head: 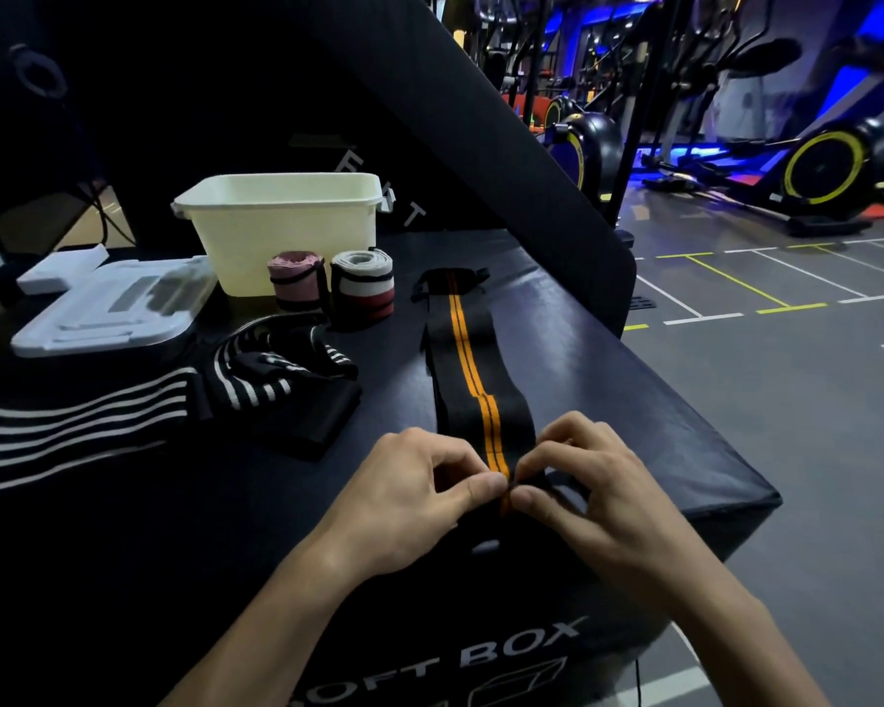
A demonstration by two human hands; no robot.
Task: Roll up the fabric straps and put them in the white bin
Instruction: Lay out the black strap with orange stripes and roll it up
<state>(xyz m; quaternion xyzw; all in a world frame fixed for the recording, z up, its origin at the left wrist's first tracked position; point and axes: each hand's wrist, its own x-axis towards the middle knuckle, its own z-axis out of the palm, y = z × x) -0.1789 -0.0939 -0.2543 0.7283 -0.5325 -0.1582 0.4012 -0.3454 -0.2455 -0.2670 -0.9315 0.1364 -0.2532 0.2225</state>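
The left hand [419, 494] and right hand [588, 494] pinch the near end of the black and orange strap [473, 380] with their fingers, far from the white bin [282, 232], and a loose first fold could make the roll crooked.

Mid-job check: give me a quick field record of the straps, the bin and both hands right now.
strap in work: black strap with orange stripe, laid flat, near end pinched by left hand and right hand
rolled straps: pink roll and grey-white-red roll, standing in front of the white bin, not in it
unrolled: black-and-white striped strap
bin lid: off, left of bin
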